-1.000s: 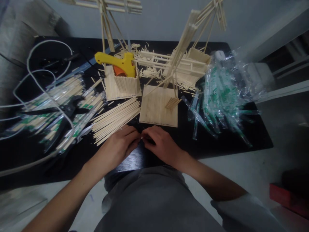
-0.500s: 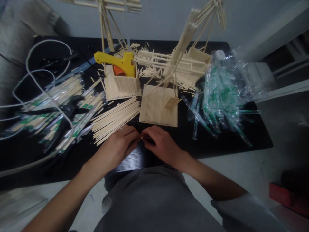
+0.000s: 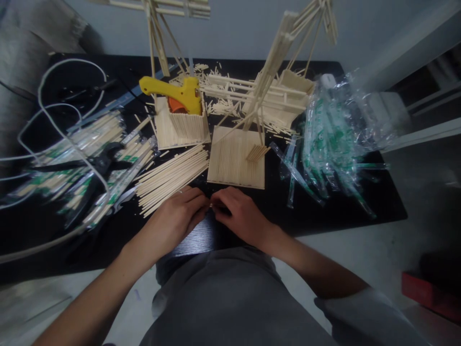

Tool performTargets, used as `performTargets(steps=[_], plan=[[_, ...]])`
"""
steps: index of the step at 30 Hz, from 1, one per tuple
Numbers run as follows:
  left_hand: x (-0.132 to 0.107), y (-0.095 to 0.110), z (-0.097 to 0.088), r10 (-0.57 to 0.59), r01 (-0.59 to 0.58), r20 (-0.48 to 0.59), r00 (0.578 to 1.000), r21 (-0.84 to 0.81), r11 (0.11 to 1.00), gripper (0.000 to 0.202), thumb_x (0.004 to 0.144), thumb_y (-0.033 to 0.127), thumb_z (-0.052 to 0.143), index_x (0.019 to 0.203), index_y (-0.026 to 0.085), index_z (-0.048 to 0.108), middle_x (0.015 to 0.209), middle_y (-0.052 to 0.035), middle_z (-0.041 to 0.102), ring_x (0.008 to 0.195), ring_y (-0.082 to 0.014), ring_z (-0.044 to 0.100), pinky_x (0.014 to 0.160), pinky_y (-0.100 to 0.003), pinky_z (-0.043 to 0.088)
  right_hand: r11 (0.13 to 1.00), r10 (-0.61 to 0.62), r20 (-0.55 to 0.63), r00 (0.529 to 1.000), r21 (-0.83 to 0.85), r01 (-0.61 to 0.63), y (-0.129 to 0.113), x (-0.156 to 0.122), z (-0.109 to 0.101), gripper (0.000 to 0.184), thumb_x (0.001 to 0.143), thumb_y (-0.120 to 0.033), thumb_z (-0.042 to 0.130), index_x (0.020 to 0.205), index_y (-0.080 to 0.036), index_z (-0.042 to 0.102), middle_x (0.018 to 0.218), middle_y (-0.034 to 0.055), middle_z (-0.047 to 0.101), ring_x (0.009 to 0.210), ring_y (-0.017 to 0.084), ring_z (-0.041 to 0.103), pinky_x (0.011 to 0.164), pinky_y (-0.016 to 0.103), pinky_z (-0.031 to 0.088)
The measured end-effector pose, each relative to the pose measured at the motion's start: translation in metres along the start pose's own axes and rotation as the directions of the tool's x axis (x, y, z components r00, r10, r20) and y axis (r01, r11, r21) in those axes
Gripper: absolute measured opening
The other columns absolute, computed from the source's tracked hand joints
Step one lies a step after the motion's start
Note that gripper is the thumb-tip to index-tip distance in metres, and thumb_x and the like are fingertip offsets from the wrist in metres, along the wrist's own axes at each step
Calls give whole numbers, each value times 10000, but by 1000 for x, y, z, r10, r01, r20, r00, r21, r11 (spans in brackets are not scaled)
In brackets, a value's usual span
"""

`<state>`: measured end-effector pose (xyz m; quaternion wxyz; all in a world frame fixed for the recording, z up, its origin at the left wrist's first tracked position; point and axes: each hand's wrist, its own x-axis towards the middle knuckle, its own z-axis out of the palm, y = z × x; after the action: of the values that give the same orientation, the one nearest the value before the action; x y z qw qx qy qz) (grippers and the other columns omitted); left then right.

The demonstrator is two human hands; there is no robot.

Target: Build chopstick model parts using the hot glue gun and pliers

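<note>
My left hand (image 3: 183,209) and my right hand (image 3: 237,211) meet near the table's front edge, fingers closed and fingertips almost touching. A tiny pale bit shows between the fingertips; the rest is hidden, so I cannot tell what it is. Left of my left hand lies a pile of thin wooden sticks (image 3: 173,178). Just beyond my right hand is a flat square panel of sticks (image 3: 230,163), with a few short sticks (image 3: 257,153) on it. Behind to the left, a yellow glue gun (image 3: 173,91) rests in a box built of sticks (image 3: 189,126).
Black pliers-like cutters (image 3: 103,166) and a white cable (image 3: 77,149) lie over wrapped stick packs (image 3: 54,168) on the left. Empty plastic wrappers (image 3: 331,139) heap at the right. Tall stick frames (image 3: 270,67) rise at the back, among scattered stick offcuts (image 3: 223,108).
</note>
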<state>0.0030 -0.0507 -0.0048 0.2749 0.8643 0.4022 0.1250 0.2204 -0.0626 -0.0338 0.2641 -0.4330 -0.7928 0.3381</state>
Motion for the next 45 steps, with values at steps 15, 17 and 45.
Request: performTargets(steps=[15,17,45], plan=[[1,0,0,2,-2,12,1000,17,1000,277,1089,252,447,1017,149,695,1004,-86,674,898,-222,643,804,-371,544,1000,-13,1,1000,-7,13,0,0,1,177,965,-46,635,1029,-208,605,992,52,698,987,216,651,880,349,515],[1,0,0,-1,1,13,1000,14,1000,269,1084,243,456,1013,149,698,1001,-86,675,894,-221,645,802,-368,542,1000,-22,-3,1000,-10,22,0,0,1,186,958,-39,643,1038,-202,603,994,56,696,983,216,648,881,349,514],[0,-4,2,-21,21,20,1000,-46,999,256,1086,253,466,1084,188,714,1043,-72,699,922,-212,666,836,-356,532,998,63,-31,998,19,-62,6,-16,-19,186,931,-33,622,967,-215,607,942,17,674,873,172,648,806,294,506]])
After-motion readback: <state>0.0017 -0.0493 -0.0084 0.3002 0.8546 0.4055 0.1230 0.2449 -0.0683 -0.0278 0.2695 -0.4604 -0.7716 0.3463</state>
